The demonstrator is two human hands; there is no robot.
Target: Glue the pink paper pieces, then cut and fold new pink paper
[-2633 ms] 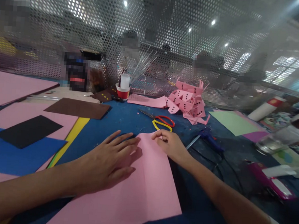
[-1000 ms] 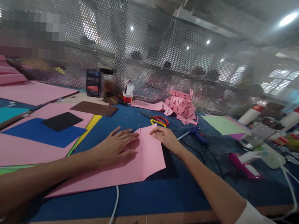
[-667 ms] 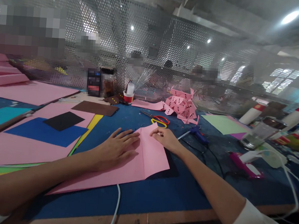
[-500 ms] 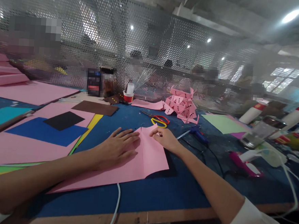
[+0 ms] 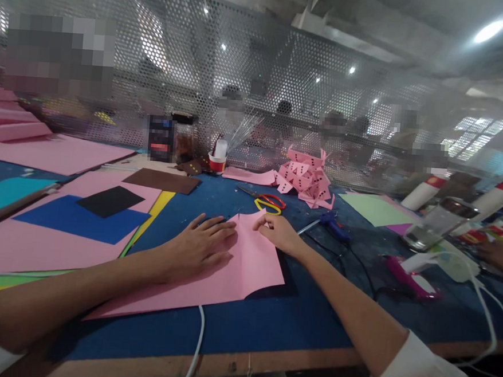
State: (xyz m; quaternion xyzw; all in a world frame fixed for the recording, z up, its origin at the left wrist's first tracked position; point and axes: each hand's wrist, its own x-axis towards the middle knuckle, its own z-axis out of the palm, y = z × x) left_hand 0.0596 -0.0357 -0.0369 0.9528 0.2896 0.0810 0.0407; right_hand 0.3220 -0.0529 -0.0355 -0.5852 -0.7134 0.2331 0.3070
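Two bare hands are on one pink sheet (image 5: 254, 266) in my head view, and the line between them matters most: a crease running away from the person, the left hand (image 5: 200, 243) on one side and the right hand (image 5: 280, 233) on the other. The sheet's long axis runs sideways, from the lower left toward the narrower flap right of the crease. That flap's near edge bows up off the table, and I judge the right hand better placed for it, being at its far outer corner.

I see the left hand laid flat, fingers spread, gripping nothing, its fingertips close to the crease. The right hand's fingers are curled over the flap's edge and look to me to be pinching it, though the thumb is partly hidden.

Beneath is a blue tabletop (image 5: 268, 322). Just beyond the right hand I have scissors (image 5: 270, 204) with one red and one yellow handle; to its right, a blue glue gun (image 5: 335, 227). Coloured sheets (image 5: 81, 219) lie left of the left hand. Farther back, pink cutouts with dark dots (image 5: 306, 178) are heaped before a perforated metal screen (image 5: 264, 57).
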